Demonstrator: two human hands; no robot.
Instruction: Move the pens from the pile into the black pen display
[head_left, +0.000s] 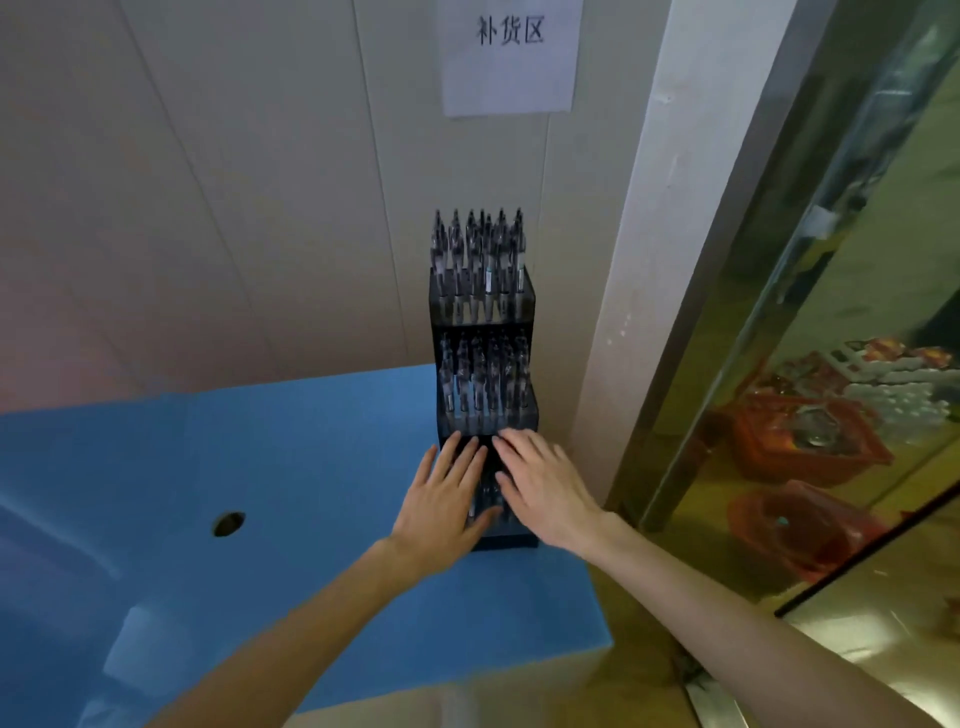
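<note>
A: Both hands lie flat, fingers straight, on the lowest tier of the black pen display (483, 364) — left hand (441, 499), right hand (545, 483), grasping nothing.

B: And the pens (478, 260)?

A: Upright in 2 upper tiers; no pile visible. Judged: final tidying. Next, level the front row gently.

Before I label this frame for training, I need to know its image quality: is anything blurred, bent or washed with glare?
Head view: wide-angle bending bows the wall seams and the metal frame; the pens in the black pen display are soft, with detail smeared; left hand and right hand are fairly sharp; the glass panel carries yellowish reflections; a pale sheen streaks the blue surface at left.
</note>
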